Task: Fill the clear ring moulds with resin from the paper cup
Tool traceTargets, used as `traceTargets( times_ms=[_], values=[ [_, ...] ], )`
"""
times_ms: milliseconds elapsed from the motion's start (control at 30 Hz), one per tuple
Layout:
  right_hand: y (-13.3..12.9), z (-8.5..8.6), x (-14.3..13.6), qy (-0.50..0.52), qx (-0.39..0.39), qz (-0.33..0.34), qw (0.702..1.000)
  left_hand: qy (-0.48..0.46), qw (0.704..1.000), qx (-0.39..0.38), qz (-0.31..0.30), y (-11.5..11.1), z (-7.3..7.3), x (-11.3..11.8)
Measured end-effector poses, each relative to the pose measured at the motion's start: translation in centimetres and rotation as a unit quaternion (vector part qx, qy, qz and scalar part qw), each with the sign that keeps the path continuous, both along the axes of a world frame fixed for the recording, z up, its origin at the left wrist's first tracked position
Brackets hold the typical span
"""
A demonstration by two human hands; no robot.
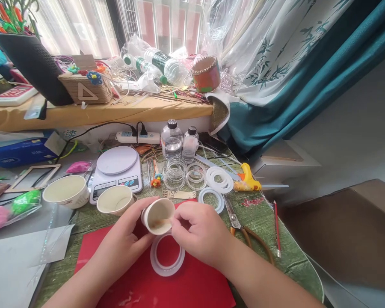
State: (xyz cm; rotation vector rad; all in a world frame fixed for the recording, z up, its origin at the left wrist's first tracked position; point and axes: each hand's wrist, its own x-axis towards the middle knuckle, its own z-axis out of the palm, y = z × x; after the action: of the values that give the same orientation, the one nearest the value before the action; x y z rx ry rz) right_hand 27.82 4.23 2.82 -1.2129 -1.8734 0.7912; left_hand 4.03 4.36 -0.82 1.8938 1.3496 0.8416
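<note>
My left hand (134, 231) is wrapped round a small paper cup (158, 209), tilted so that its inside faces me. At the cup's right rim, the closed fingers of my right hand (195, 229) pinch a thin pale-brown stick (163, 222), whose far end lies inside the cup. Brownish colour shows near the cup's bottom; what it is I cannot tell. Just below the cup, a translucent white ring mould (167, 273) lies on a red sheet (192, 286). Another paper cup (114, 199) stands beside my left hand, with a wider paper bowl (66, 191) further left.
Behind the hands stand a white kitchen scale (117, 164) and two clear bottles (171, 143) with black caps. Several clear rings (175, 173) and white ring moulds (220, 179) lie near a yellow glue gun (249, 177). Scissors (233, 219) and a red pencil (277, 229) lie at right.
</note>
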Motion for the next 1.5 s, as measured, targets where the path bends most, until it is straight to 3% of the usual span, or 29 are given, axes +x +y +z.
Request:
traceTargets(
  times_ms=[267,400,500,700,833,1033,1167,1500],
  values=[
    [-0.16,0.09,0.05,-0.012,0.006,-0.019,1.0,-0.003,1.0,0.013,-0.004,-0.33,-0.13,0.04],
    [-0.37,0.06,0.12,0.0,0.03,0.015,0.999,-0.007,1.0,0.023,-0.005,-0.66,-0.06,0.11],
    [-0.46,0.09,0.07,-0.019,0.047,-0.032,0.998,-0.003,0.999,0.04,-0.009,-0.85,0.05,0.06],
    [-0.57,-0.07,-0.18,-0.015,0.017,-0.048,0.999,-0.001,0.999,0.053,-0.011,-0.63,-0.02,0.06],
    [-0.53,-0.04,-0.08,0.007,-0.001,0.004,1.0,0.001,0.999,0.052,-0.012,-0.58,-0.02,0.11],
    [-0.42,0.15,-0.03,-0.004,0.004,0.029,1.0,0.006,0.998,0.054,-0.014,-0.55,0.04,0.07],
    [-0.44,0.12,-0.09,-0.016,0.005,-0.027,0.999,0.01,0.999,0.05,-0.013,-0.45,0.07,0.13],
    [-0.27,0.03,0.0,-0.015,-0.005,-0.009,1.0,0.005,0.999,0.04,-0.011,-0.28,0.2,0.24]
  ],
)
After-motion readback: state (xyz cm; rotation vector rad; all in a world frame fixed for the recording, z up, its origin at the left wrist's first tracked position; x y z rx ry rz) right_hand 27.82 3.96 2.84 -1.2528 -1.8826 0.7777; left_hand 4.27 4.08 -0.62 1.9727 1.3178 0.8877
